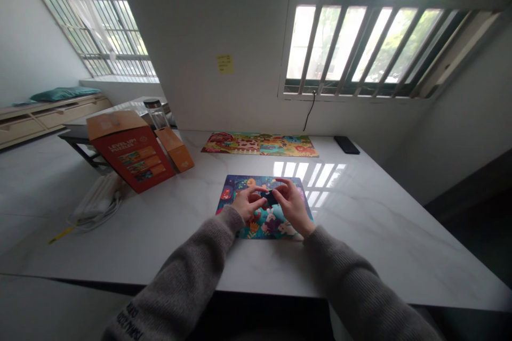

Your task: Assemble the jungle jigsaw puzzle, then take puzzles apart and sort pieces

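Grip: our left hand (248, 204) and right hand (294, 206) pinched a small dark piece (271, 198).
Piece: we held it over the animal puzzle (272, 229).
Left: red box (138, 162) stood.
Back: long picture strip (260, 145) and black phone (346, 145) lay near the wall (248, 101).

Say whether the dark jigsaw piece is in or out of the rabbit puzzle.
Out, it appears: the left hand and right hand pinch the dark jigsaw piece, raised over the rabbit puzzle.

My sleeves (196, 269) are grey, the left one dark-lettered; my puzzle piece (271, 198) is near-black, the puzzle (267, 230) blue and teal with white rabbits (287, 227), the box (130, 168) red-orange, the table (364, 229) white with grey veins.
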`<state>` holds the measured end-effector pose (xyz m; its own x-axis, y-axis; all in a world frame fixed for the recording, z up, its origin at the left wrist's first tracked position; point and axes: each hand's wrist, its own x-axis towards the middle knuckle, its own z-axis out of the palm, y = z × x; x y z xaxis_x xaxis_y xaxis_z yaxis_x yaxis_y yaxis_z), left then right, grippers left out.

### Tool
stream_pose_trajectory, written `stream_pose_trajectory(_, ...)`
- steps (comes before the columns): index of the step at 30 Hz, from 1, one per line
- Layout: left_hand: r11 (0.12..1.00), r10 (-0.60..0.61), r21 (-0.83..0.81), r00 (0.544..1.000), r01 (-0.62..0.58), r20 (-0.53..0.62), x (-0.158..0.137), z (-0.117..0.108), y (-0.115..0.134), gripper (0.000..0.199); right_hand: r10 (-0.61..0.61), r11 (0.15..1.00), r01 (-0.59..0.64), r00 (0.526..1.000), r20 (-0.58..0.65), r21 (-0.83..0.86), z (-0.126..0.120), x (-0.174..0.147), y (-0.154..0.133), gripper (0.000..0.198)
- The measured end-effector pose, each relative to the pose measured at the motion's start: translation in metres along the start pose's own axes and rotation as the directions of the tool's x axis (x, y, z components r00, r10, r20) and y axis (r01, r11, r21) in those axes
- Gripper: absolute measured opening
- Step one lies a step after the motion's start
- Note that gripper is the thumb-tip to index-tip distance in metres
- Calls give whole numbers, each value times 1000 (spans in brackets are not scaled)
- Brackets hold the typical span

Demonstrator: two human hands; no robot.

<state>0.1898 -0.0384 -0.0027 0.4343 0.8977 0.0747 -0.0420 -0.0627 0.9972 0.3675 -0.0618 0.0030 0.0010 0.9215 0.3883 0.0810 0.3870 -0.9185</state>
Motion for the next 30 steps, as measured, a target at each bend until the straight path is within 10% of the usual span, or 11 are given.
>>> stream_pose_trajectory(6, 995, 28, -87, 982, -45, -187, 8, -10, 3, 53, 75, 993, -85, 991, 115, 88, 1, -5, -8, 34)
stream_pose_trajectory(17, 995, -27, 93, 996, 35, -87, 4, -6, -3, 48, -64, 979, 69, 997, 33, -191, -5, -1, 6, 21)
stream_pose_trajectory(24, 976, 15, 216, 995, 7, -99, 9, -13, -7, 43, -332, 768, 447, 891, 311, -460, -14, -1, -1, 40)
stream_pose_trajectory(30, 866, 177, 497, 964, -56, -200, 8, -19, -6, 29, -264, 618, 445, 894, 362, -648, -25, 4, 9, 34)
